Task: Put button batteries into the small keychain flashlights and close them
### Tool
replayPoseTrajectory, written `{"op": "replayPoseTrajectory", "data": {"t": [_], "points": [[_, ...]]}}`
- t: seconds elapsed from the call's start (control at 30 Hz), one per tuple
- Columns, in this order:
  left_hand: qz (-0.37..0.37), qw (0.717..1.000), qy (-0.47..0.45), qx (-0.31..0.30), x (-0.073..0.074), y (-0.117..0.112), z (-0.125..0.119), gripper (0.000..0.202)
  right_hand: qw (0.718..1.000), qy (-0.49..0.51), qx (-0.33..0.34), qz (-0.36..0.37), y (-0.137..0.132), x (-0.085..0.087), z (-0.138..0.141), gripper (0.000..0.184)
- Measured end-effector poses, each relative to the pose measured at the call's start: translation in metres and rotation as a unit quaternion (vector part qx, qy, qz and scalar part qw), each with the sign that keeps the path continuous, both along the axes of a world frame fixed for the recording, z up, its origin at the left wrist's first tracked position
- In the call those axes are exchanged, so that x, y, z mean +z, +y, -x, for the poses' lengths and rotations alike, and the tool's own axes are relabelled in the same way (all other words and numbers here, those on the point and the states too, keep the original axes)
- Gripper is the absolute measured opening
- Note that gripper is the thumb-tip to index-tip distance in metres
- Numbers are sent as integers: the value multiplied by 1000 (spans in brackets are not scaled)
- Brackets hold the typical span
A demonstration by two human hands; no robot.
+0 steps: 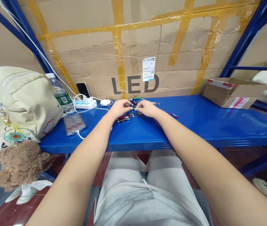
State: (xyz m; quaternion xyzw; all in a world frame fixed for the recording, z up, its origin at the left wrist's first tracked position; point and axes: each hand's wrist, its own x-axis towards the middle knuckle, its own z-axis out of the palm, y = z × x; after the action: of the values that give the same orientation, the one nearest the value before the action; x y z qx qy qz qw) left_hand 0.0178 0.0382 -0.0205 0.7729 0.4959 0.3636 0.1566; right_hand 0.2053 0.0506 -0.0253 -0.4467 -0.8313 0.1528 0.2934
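My left hand (pixel 119 107) and my right hand (pixel 147 109) meet at the back of a blue metal shelf (pixel 194 125), fingers pinched together. Between them sits a small green pen-like piece (pixel 135 106) that both hands appear to grip. Red and black pen-like sticks (pixel 123 119) lie just in front of my left hand. More small sticks (pixel 135 99) rest behind the hands, and tiny metal parts (pixel 132 115) lie between my wrists. A small pink clip (pixel 174 115) lies to the right of my right hand.
A cream bag (pixel 25 97) with a brown plush charm (pixel 18 163) fills the left end. Beside it stand a water bottle (pixel 61 94), a power strip (pixel 85 103), a phone (pixel 83 89). A cardboard box (pixel 232 91) sits at the right. A taped LED carton (pixel 133 47) forms the back wall.
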Motion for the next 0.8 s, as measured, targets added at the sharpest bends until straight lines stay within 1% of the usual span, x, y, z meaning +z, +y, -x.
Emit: {"op": "replayPoseTrajectory", "data": {"t": [0.07,0.13,0.2,0.3,0.5,0.57,0.67,0.73,0.8], "points": [[-11,1000,16,-16,-1,1,0,18,994,104,2,16,-1,2,-1,15],[-21,999,26,-41,-2,3,1,19,979,193,16,59,-1,3,-1,15],[-30,997,30,-67,-3,5,1,19,970,221,41,89,-1,2,-1,14],[-40,995,30,-91,-5,7,2,19,977,188,51,85,1,-1,-1,14],[-44,994,32,-94,-6,8,3,19,979,188,5,81,1,-2,0,10],[-42,994,32,-92,-6,8,3,19,979,187,-12,76,1,-1,0,14],[-37,996,29,-79,-5,7,2,21,982,175,-61,45,0,1,-3,24],[-34,997,27,-69,-4,5,2,21,989,121,-80,14,-1,4,-6,21],[-33,997,27,-60,-3,3,2,20,997,31,-72,-1,-2,6,-10,13]]}}
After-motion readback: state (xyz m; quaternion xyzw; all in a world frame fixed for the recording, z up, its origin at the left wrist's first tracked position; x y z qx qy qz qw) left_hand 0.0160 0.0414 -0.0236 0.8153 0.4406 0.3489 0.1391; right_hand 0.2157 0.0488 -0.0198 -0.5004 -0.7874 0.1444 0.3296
